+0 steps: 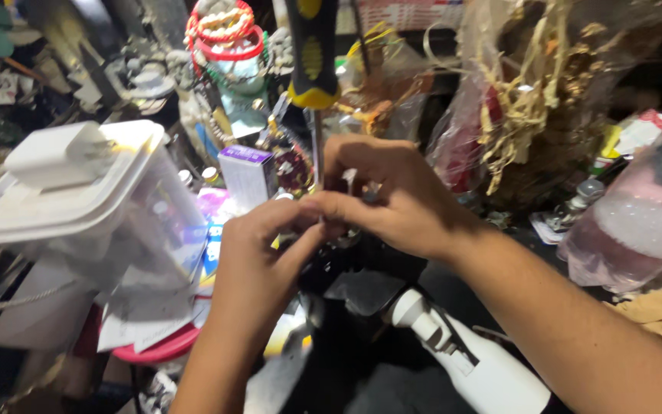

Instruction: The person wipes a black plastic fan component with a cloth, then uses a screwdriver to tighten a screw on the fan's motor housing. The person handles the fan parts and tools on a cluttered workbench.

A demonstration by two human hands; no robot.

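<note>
small white-and-purple carton upright left of hands, clear plastic bag far right

My left hand comes up from 6 o'clock, right hand in from 4 o'clock; fingertips meet mid-frame, both grips pinched tight.

Both hands meet mid-frame over dark object. Left hand curled, thumb and fingers pinching at small part, too small to tell. Right hand folded over top, fingertips touching left's. Screwdriver, black-and-yellow handle, stands upright just above right hand, shaft running down behind its fingers. White plastic container left, small purple-topped box beside it. White tube-shaped device lies below right forearm.
</note>
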